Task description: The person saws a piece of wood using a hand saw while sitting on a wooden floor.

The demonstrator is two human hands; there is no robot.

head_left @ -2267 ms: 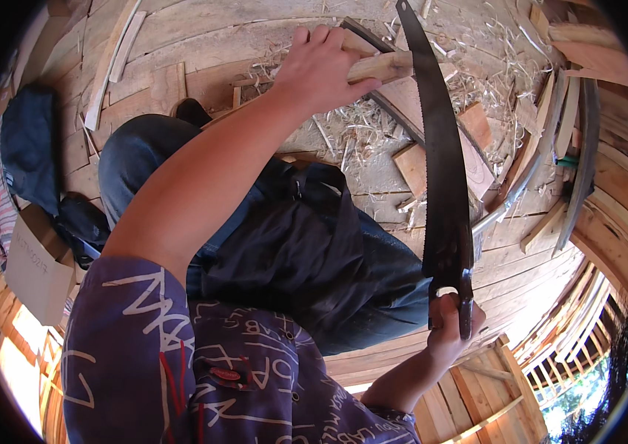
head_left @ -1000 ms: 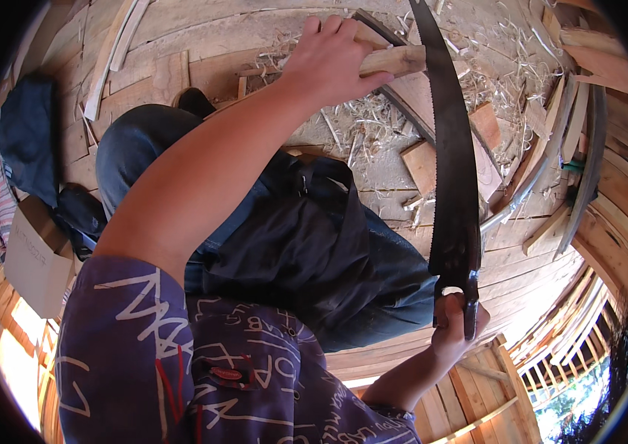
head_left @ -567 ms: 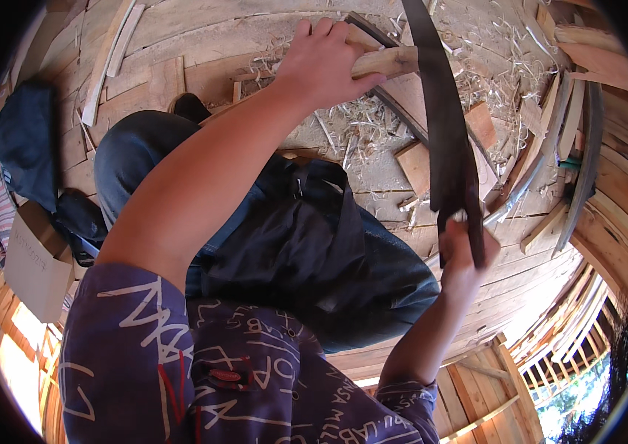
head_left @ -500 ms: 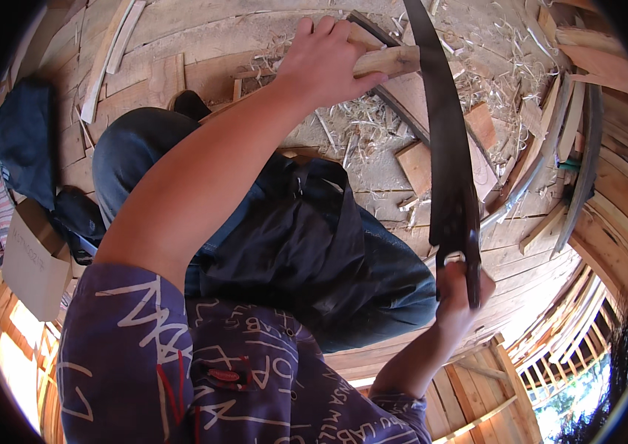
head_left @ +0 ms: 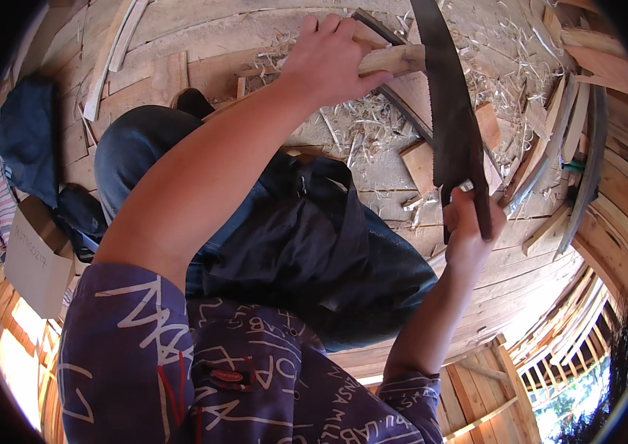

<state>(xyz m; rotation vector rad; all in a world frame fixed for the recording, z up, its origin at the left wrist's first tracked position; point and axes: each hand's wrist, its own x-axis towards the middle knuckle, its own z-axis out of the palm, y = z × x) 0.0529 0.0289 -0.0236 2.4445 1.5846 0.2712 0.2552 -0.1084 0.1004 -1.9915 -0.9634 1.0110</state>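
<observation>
My right hand (head_left: 471, 224) is closed round the handle of a dark hand saw (head_left: 453, 111). The long blade runs away from me, its toothed edge on the left and its tip past the top edge of the view. Beside the blade, my left hand (head_left: 336, 61) grips a short wooden piece (head_left: 397, 61), whose right end meets the saw. Part of that piece is hidden under the fingers. Below it, a board with a dark edge (head_left: 405, 111) lies slantwise on the floor, partly covered by the saw.
Curly wood shavings (head_left: 362, 133) and offcuts, among them a small square block (head_left: 419, 166), litter the plank floor. Long strips (head_left: 584, 163) lie at the right. A cardboard box (head_left: 32, 255) and dark cloth (head_left: 27, 144) are at the left. My bent legs (head_left: 269, 229) fill the middle.
My right hand has pushed the saw away from me, so the handle is farther up in the view. My left hand still grips the wooden piece in nearly the same place.
</observation>
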